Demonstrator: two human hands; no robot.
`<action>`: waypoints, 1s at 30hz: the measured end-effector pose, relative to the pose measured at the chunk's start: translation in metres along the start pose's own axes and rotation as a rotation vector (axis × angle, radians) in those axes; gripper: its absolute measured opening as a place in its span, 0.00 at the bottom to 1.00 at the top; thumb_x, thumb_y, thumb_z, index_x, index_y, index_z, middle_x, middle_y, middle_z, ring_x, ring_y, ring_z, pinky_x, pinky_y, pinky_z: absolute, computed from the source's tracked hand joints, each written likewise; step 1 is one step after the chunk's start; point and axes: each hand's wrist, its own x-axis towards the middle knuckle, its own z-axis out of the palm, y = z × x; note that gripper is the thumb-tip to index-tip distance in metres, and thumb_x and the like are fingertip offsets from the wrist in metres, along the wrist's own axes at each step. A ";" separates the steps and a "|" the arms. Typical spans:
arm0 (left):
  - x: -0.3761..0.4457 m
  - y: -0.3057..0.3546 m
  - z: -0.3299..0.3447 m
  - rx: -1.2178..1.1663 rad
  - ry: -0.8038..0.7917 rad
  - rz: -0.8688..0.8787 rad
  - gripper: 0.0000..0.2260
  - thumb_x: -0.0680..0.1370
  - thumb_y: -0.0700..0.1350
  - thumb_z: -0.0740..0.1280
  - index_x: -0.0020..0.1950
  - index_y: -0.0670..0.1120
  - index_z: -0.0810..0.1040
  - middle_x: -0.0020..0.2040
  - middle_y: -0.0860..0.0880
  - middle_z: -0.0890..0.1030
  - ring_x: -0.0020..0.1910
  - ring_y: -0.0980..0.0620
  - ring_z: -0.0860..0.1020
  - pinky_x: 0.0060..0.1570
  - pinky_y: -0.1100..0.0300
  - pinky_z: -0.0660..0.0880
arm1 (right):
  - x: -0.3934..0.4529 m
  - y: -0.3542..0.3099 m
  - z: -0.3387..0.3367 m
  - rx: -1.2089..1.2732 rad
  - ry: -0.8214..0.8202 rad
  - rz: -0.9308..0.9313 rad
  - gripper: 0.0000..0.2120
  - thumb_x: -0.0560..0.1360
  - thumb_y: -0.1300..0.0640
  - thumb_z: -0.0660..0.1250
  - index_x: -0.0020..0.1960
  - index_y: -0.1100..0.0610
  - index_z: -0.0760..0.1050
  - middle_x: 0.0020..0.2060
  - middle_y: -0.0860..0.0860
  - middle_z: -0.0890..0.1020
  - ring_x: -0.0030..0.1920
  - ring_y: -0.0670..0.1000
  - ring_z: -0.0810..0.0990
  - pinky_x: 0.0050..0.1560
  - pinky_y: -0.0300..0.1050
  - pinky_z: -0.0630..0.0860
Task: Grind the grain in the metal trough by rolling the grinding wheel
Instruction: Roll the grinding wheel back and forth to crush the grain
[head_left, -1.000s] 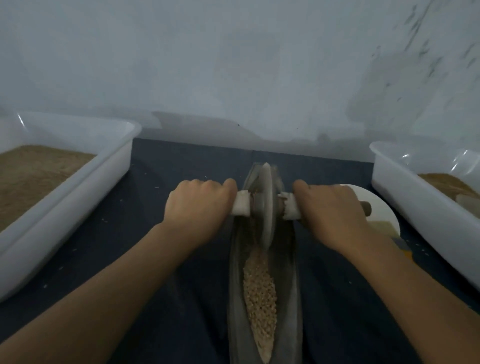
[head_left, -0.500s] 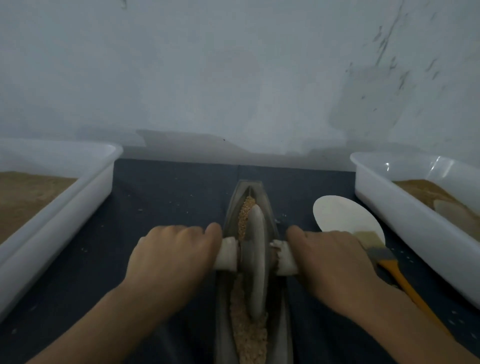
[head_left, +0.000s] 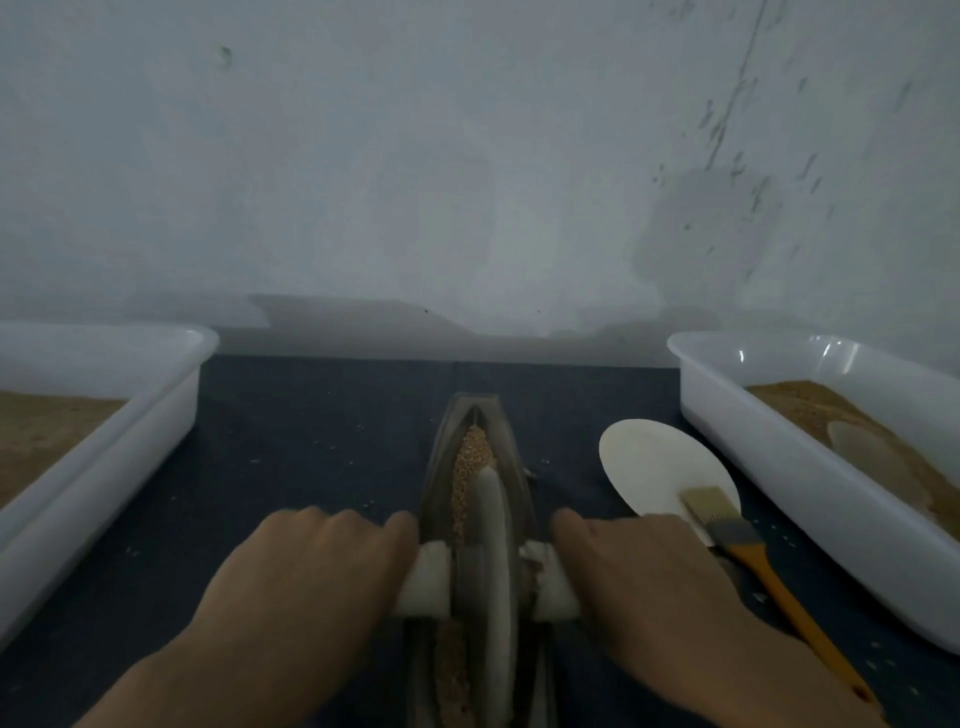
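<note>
Gripping disc-shaped grinding wheel (head_left: 485, 561) in boat-shaped trough (head_left: 511, 447)

Grinding wheel rolled back toward the near end of the trough

The grinding wheel (head_left: 488, 582) has been drawn from the far end of the metal trough (head_left: 514, 452) toward the person, with the left hand (head_left: 311, 582) and the right hand (head_left: 644, 577) carried back along with its handles. The grain (head_left: 467, 467) at the far tip, covered by the wheel a second ago, is now uncovered. The white disc (head_left: 654, 467) and the brush (head_left: 727, 530), hidden earlier behind the right hand, are now seen beside it.
</note>
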 end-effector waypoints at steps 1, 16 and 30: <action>-0.004 0.001 -0.003 -0.010 -0.016 0.018 0.25 0.52 0.56 0.76 0.39 0.55 0.63 0.26 0.54 0.68 0.22 0.54 0.71 0.21 0.62 0.62 | -0.003 -0.001 0.000 0.004 -0.010 0.006 0.17 0.71 0.52 0.65 0.44 0.48 0.54 0.42 0.46 0.77 0.41 0.54 0.78 0.37 0.48 0.65; 0.037 -0.012 0.012 0.057 0.053 -0.134 0.19 0.72 0.52 0.68 0.43 0.55 0.54 0.39 0.54 0.74 0.32 0.52 0.71 0.32 0.57 0.60 | 0.041 0.017 -0.002 -0.077 0.119 0.023 0.13 0.73 0.52 0.67 0.49 0.51 0.62 0.45 0.49 0.80 0.42 0.53 0.79 0.37 0.46 0.65; 0.038 -0.011 0.018 0.065 0.074 -0.208 0.17 0.69 0.50 0.70 0.42 0.53 0.61 0.34 0.53 0.76 0.30 0.50 0.76 0.29 0.58 0.60 | 0.057 0.014 -0.004 -0.195 0.198 0.020 0.09 0.73 0.57 0.64 0.50 0.52 0.65 0.45 0.50 0.80 0.42 0.55 0.80 0.35 0.46 0.60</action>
